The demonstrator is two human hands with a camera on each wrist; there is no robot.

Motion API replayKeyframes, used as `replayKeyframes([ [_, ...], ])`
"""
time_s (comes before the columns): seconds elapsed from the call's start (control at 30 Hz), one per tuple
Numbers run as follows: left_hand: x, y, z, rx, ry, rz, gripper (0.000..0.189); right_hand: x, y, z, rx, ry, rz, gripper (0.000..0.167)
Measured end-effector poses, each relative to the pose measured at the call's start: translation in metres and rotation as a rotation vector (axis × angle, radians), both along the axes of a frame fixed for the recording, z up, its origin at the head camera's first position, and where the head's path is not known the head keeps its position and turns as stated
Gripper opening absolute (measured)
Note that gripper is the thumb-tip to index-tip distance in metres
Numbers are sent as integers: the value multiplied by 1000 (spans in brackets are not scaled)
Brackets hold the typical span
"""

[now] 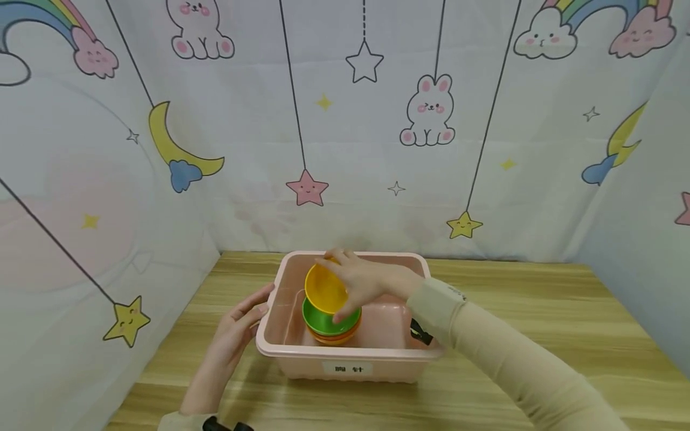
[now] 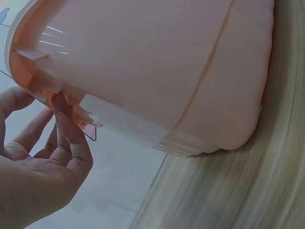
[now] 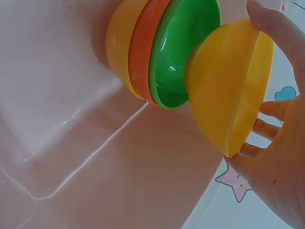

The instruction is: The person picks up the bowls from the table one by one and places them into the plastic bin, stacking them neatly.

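My right hand (image 1: 366,278) holds a yellow bowl (image 3: 221,81) by its rim, thumb on one side and fingers on the other. The bowl is tilted above a nested stack, close to or touching the top one. That stack has a green bowl (image 3: 190,52) uppermost, an orange bowl (image 3: 143,47) under it and a yellow one (image 3: 121,43) at the bottom. All of them stand inside a pink plastic bin (image 1: 345,354), towards its left side. At the bin's left edge my left hand (image 2: 52,157) grips the rim, with fingertips tucked under it.
A white label (image 1: 347,369) with dark characters is on the bin's front. The bin stands on a wood-grain table (image 1: 517,335). Behind and at both sides hangs a white cloth (image 1: 372,149) printed with stars, rabbits and moons, close to the bin's back edge.
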State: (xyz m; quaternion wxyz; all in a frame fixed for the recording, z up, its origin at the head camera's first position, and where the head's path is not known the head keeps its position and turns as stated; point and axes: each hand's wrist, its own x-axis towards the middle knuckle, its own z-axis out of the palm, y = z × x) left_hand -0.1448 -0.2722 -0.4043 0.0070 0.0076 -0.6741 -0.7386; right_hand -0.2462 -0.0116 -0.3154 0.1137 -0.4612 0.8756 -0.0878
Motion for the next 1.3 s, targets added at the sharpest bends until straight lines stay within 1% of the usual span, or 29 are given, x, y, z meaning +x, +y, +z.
replayKeyframes([
  [0.1, 1, 0, -1, -1, 0, -6, 47, -2, -3, -6, 6, 6, -1, 111],
  [0.27, 1, 1, -1, -3, -16, 1, 50, -5, -7, -14, 25, 0, 1, 111],
  [0.4, 0, 1, -2, -2, -12, -3, 51, -7, -8, -19, 48, -7, 8, 111],
  [0.63, 0, 1, -1, -1, -8, -1, 51, -8, -9, -28, 58, -14, 15, 111],
  [1.03, 2, 1, 0, 8, -2, -11, 49, -5, -13, -35, 82, 5, 30, 108],
  [1.3, 1, 1, 1, 17, -23, 2, 49, -6, -15, -39, 103, 7, 46, 111],
])
